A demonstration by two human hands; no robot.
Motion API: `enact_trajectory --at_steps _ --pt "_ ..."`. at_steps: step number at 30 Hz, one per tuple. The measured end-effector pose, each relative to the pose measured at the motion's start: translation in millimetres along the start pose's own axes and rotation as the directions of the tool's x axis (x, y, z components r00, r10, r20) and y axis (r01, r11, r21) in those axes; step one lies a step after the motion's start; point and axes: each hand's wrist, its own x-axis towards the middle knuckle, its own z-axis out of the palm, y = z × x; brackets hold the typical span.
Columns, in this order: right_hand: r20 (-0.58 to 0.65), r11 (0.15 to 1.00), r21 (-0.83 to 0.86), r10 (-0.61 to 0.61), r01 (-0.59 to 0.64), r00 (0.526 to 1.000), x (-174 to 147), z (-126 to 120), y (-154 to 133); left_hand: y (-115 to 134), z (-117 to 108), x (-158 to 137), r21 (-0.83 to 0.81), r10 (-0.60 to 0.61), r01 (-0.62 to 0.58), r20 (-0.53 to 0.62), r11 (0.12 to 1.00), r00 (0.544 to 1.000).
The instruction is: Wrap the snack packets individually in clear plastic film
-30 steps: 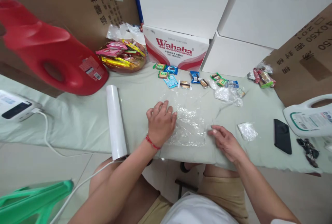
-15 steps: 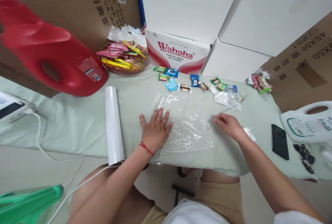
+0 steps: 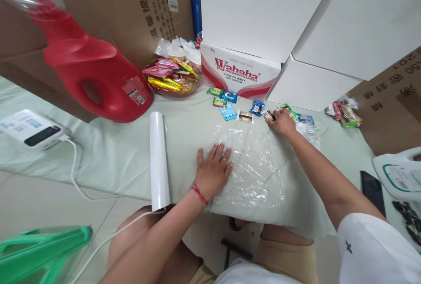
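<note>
My left hand [image 3: 213, 170] lies flat, fingers spread, on the left part of a clear plastic sheet [image 3: 255, 174] spread over the cloth. My right hand [image 3: 284, 122] is beyond the sheet's far right corner, its fingers closed on a small wrapped snack [image 3: 269, 116], partly hidden by them. Several more wrapped snacks lie in a loose row to its left, among them a dark blue packet [image 3: 257, 107], a biscuit in a clear wrapper [image 3: 245, 116] and a light blue packet [image 3: 228, 111]. Behind my right hand lies a green packet [image 3: 290, 111], partly covered.
A white roll [image 3: 159, 161] lies left of my left hand. At the back stand a snack bowl [image 3: 176, 91], a red jug [image 3: 108, 77] and a Wahaha carton [image 3: 238, 71]. Crumpled clear plastic [image 3: 311, 132], a phone [image 3: 372, 192] and a white jug [image 3: 401, 174] are on the right.
My right hand has moved forward from the sheet's right side to the snacks and closed on one. My left hand stays flat on the sheet. The whole view has shifted slightly.
</note>
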Motion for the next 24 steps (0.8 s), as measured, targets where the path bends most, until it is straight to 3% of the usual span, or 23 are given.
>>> enact_trajectory --at_steps 4,6,10,13,15,19,22,24 --pt "-0.174 0.997 0.047 -0.055 0.064 0.983 -11.9 -13.6 -9.1 -0.6 -1.4 -1.1 -0.008 -0.004 0.004 0.007 1.000 1.000" --pt "-0.201 0.981 0.096 -0.144 0.166 0.969 -10.7 -21.4 -27.0 -0.2 -1.7 -0.5 -0.007 -0.006 0.006 0.013 1.000 1.000" --pt "0.017 0.916 0.099 -0.393 0.390 0.919 3.1 -23.5 -71.5 0.5 -0.9 1.2 -0.004 -0.013 0.013 0.019 1.000 1.000" --pt "0.165 0.897 0.050 -0.441 0.439 0.882 14.5 -15.2 -95.6 0.6 0.3 1.8 -0.007 -0.011 0.011 0.018 1.000 1.000" --pt "0.194 0.892 0.023 -0.447 0.451 0.874 17.7 -10.8 -103.2 0.7 0.6 2.0 -0.009 -0.009 0.009 0.016 1.000 1.000" --pt "0.161 0.903 -0.019 -0.421 0.429 0.893 5.0 -15.9 -94.0 1.3 -0.6 1.9 -0.016 -0.019 0.019 0.009 1.000 1.000" --pt "0.015 0.918 0.020 -0.396 0.395 0.918 -24.6 -33.3 -71.0 1.5 -1.8 1.0 -0.024 -0.019 0.019 0.005 1.000 1.000" --pt "-0.050 0.900 0.096 -0.422 0.425 0.905 -53.1 -47.8 -57.5 1.2 -1.9 0.1 -0.026 -0.011 0.011 0.005 1.000 1.000"
